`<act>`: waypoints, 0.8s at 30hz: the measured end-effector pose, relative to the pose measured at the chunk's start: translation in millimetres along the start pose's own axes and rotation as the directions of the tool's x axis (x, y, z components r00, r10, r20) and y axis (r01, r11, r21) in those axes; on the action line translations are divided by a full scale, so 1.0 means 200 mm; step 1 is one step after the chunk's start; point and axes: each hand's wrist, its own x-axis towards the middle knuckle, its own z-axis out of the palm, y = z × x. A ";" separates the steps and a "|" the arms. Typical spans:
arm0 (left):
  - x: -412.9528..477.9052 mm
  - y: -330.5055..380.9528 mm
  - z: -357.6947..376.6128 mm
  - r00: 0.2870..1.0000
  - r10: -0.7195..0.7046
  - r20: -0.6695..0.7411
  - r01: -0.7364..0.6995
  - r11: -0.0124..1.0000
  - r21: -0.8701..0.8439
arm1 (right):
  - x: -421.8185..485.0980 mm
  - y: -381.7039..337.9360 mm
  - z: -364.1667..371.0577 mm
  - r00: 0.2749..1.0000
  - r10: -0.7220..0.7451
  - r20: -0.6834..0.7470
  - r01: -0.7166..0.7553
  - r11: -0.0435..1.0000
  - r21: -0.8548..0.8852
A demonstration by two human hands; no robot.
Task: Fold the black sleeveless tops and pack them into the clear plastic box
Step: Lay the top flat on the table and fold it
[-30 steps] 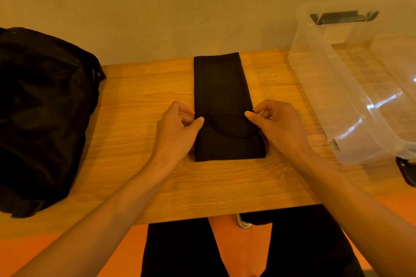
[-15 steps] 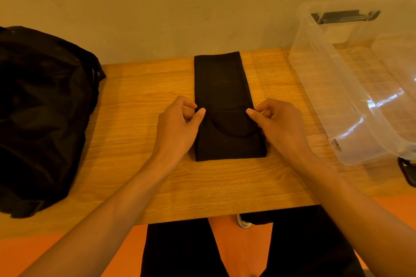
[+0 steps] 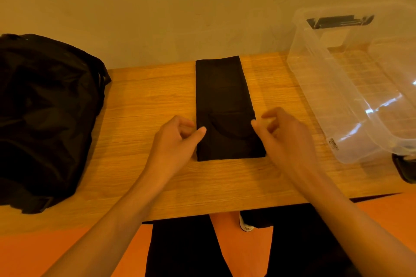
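Observation:
A black sleeveless top (image 3: 222, 96), folded into a long narrow strip, lies flat in the middle of the wooden table (image 3: 146, 96), running away from me. My left hand (image 3: 173, 143) sits at the strip's left edge near its front end, thumb tip touching the cloth and fingers loosely apart. My right hand (image 3: 286, 139) is beside the right edge, fingers spread and blurred, with only the thumb near the cloth. The clear plastic box (image 3: 315, 74) stands at the right of the table with nothing black inside it.
A heap of black fabric (image 3: 45, 107) covers the left end of the table. A wall rises directly behind the table. The box has a dark handle clip (image 3: 340, 21) on its far rim. My legs and an orange floor show below the front edge.
Both hands pinched the strip's side edges before; now their fingers have loosened and spread, the right hand drawing slightly off the cloth. The top has not moved.

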 end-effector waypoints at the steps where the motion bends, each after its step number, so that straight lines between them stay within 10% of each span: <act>1: 0.04 0.02 0.01 0.999 0.024 -0.021 -0.023 0.999 0.035 | 0.06 -0.01 0.01 0.999 -0.040 -0.009 0.040 0.999 -0.007; 15: 0.20 0.11 0.05 0.998 0.050 0.035 -0.049 0.998 -0.029 | 0.31 -0.03 0.06 0.974 0.003 0.227 0.013 0.998 -0.066; 24: 0.22 0.13 0.03 0.998 0.061 0.032 -0.057 0.992 -0.113 | 0.28 -0.05 0.03 0.990 -0.049 0.131 0.053 0.998 -0.021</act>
